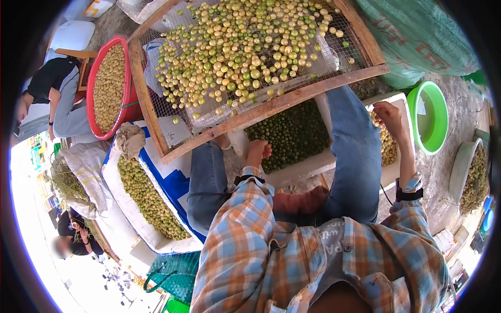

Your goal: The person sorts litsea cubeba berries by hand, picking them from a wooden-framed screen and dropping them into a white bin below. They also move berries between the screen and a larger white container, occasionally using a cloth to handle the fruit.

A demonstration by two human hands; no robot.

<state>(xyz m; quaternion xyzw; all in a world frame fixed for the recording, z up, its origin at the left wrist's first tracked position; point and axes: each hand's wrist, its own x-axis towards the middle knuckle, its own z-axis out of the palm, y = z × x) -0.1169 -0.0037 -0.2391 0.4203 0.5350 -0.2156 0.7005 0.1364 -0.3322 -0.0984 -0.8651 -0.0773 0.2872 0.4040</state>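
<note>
Loose fruit (237, 49) on the wood-framed screen (276, 107) could spill over its near edge if jolted; the left hand (258, 151), before it, and right hand (392, 120), off its near-right corner, curl, contents unclear.

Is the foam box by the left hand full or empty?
Not empty: small dark green fruits cover the visible inside of the foam box, nearly wall to wall; their depth is hidden.
</note>
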